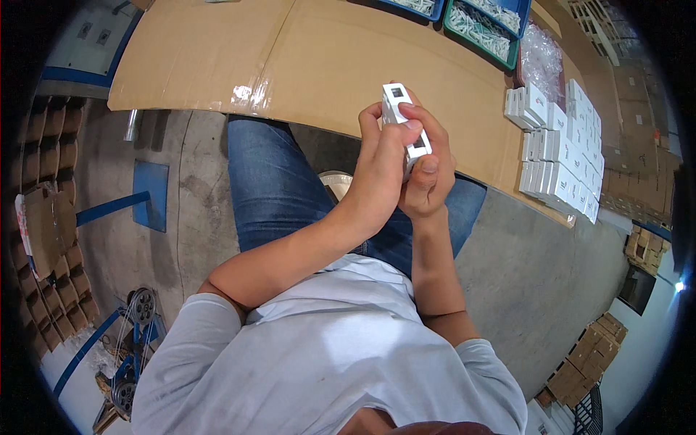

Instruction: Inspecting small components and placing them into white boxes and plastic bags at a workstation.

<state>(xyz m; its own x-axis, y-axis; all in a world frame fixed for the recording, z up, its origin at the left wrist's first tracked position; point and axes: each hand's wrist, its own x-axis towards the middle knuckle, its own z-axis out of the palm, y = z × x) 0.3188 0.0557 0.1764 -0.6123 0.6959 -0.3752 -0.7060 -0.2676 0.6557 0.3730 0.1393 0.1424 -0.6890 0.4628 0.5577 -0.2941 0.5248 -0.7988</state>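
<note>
A narrow white box-like piece with a dark square opening near each end is held over the near edge of the table, tilted away from me. My left hand grips it from the left, its thumb pressed on the face between the openings. Around its right side and lower end wraps my right hand, with the thumb near the lower opening. The fingers hide much of the piece's sides and back, so I cannot tell whether it is a carton or a plastic housing.
Stacks of small white boxes stand at the table's right edge. Behind them a dark red tray holds clear plastic bags. A green tray and blue trays of small white parts sit at the far edge. Brown cardboard covers the tabletop.
</note>
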